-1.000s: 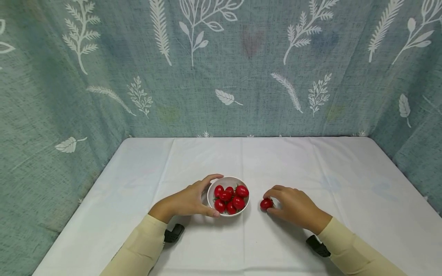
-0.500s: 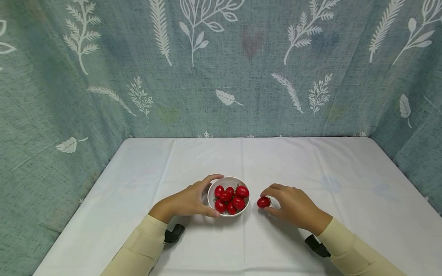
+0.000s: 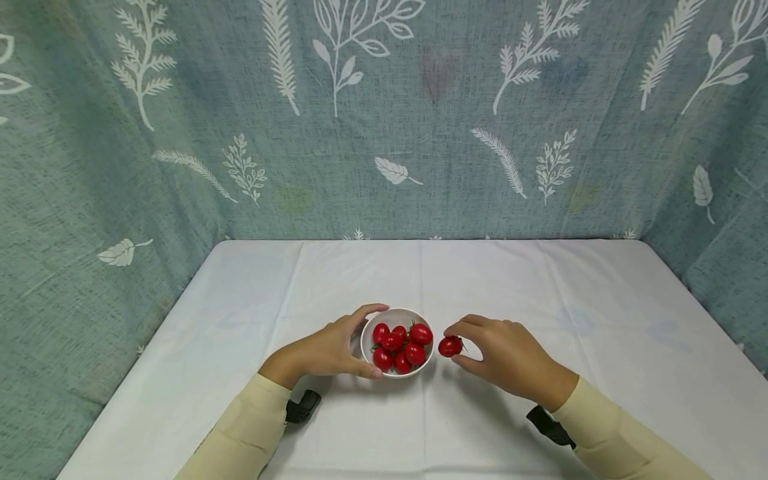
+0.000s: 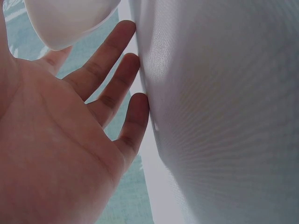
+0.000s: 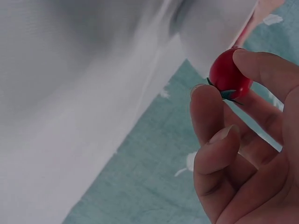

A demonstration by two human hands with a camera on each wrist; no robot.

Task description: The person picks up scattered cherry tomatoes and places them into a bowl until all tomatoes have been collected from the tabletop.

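A small white bowl (image 3: 393,316) stands on the white-covered table, with several red cherry tomatoes (image 3: 393,342) in it. My left hand (image 3: 327,350) holds the bowl from its left side, forefinger at the far rim and thumb at the near rim. In the left wrist view, the other fingertips (image 4: 137,105) rest against the tablecloth below the bowl (image 4: 70,21). Just right of the bowl, my right hand (image 3: 507,357) pinches a single cherry tomato (image 3: 450,346) between thumb and fingers. Its green calyx (image 5: 228,94) shows in the right wrist view.
The white tablecloth (image 3: 528,280) stretches behind and to both sides of the hands. A green-blue leaf-patterned curtain (image 3: 384,133) hangs along the table's back and sides. Each wrist wears a black device (image 3: 303,407).
My right hand has moved left toward the bowl with the cherry tomato, which now appears close beside the rim. The left hand and the bowl have stayed in place.
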